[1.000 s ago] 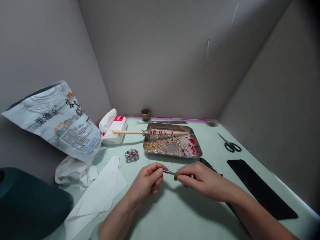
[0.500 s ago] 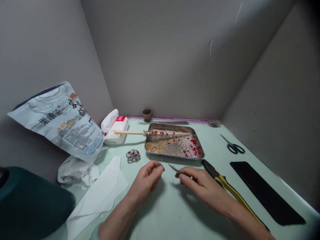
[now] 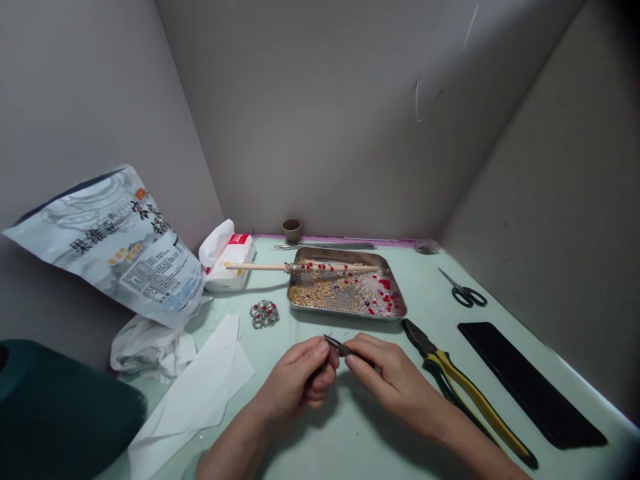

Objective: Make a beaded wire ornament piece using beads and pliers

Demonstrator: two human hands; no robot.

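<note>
At lower centre, the left hand has its fingers pinched closed, on what cannot be told; a pointed metal tool has its tip at that thumb, its shaft clasped between the fingers of the right hand.

Your pale green tabletop carries a metal tray, with a cup and thin wires behind it, a tissue pack, a red-beaded wire piece and white paper to its left, and scissors, yellow-and-green pliers and a black pad to its right.
</note>
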